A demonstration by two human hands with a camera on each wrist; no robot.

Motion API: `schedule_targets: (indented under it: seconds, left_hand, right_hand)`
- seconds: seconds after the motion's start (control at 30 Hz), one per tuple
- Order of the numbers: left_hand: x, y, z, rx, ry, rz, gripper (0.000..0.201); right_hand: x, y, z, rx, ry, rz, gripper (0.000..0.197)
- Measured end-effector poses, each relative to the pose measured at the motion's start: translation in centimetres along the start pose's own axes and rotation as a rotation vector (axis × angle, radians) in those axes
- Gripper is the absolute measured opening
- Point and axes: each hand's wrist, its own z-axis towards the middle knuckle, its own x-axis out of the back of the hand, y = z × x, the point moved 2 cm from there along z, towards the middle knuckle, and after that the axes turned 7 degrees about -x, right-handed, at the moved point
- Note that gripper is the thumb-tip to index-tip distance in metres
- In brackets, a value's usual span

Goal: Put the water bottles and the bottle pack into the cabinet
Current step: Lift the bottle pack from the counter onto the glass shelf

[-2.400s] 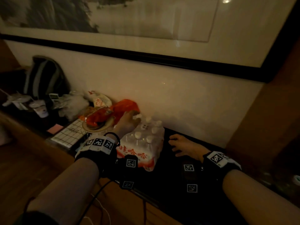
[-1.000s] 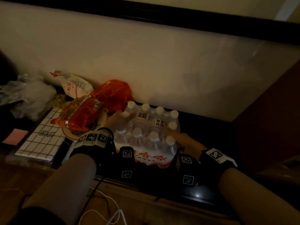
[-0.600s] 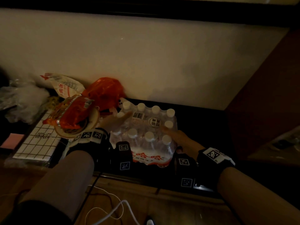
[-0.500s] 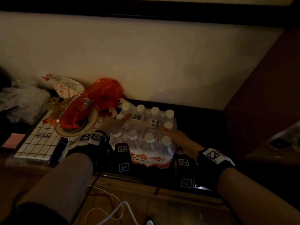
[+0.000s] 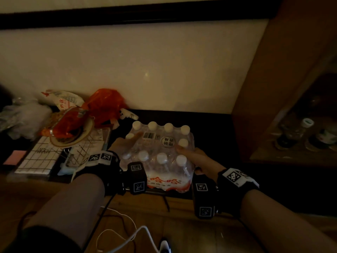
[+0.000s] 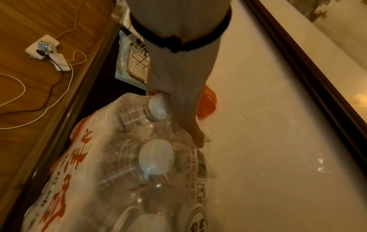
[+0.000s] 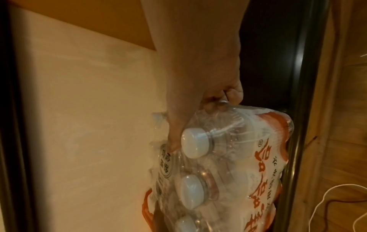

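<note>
From the head view, I have both hands on the bottle pack [image 5: 158, 152], which sits on the dark surface [image 5: 211, 125] against the wall. My left hand [image 5: 125, 143] lies across its left top, the fingers [image 5: 136, 135] stretched out over the caps; my right hand [image 5: 193, 156] clasps the right top edge. The open cabinet [image 5: 291, 125] stands well to the right of my right fingers (a few jars already inside).

In the left wrist view, the left fingers [image 6: 190, 125] run straight along the shrink film between caps, pressing rather than clutching.

In the right wrist view, the right fingers [image 7: 214, 103] curl into the film at the pack's corner, thumb pressing by a cap.

I judge the pack heavy, its film slick and stretchy; gripping under the ends seems safer than pulling the wrap.
</note>
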Motion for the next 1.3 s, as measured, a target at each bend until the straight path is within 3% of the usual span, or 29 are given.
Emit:
schedule_targets:
  seconds: [0.13, 0.23, 0.33, 0.47, 0.57, 0.7, 0.8, 1.03, 1.13, 1.23, 1.3]
  left_hand:
    - [-2.7, 1.4, -2.4, -0.024, -0.008, -0.024, 0.076]
    - [-5.2, 2.7, -4.0, -0.013, -0.015, -0.024, 0.061]
    - [-7.5, 4.2, -5.4, -0.013, -0.025, -0.032, 0.059]
    - [-10.4, 5.6, -6.5, -0.042, -0.042, -0.04, 0.079]
    - [-12.4, 7.8, -8.1, -0.073, -0.071, 0.043, 0.059]
    - [-15.1, 10.0, -8.6, -0.078, -0.08, 0.028, 0.065]
    - [-16.9, 11.0, -9.7, -0.093, -0.098, -0.025, 0.07]
    - [-18.3, 10.8, -11.6, -0.123, -0.071, -0.133, 0.101]
    - [-18.4, 10.1, -11.1, -0.141, -0.105, -0.192, 0.118]
    - [-18.0, 9.5, -10.2, -0.114, -0.129, -0.279, 0.114]
    - [-17.9, 9.2, -9.7, -0.116, -0.15, -0.294, 0.112]
  right_hand:
    - [3.0, 2.1, -1.3, 0.019, 0.029, 0.01, 0.056]
    - [5.5, 3.8, -2.0, 0.013, 0.04, 0.002, 0.066]
    - [8.5, 5.5, -2.7, -0.01, 0.025, 0.026, 0.072]
    - [11.9, 7.6, -3.8, -0.029, 0.038, 0.027, 0.086]
    - [14.0, 9.1, -5.3, -0.027, 0.032, 0.052, 0.079]
    - [16.9, 10.8, -7.1, -0.009, 0.045, 0.059, 0.07]
    - [18.6, 11.8, -7.9, -0.033, 0.075, 0.047, 0.079]
    - [19.7, 12.6, -9.6, -0.057, 0.153, 0.12, 0.059]
    - [19.4, 12.6, -9.1, -0.067, 0.206, 0.161, 0.072]
    - [19.2, 12.7, -8.5, -0.054, 0.255, 0.199, 0.084]
    - [18.9, 12.7, -8.4, -0.041, 0.294, 0.222, 0.07]
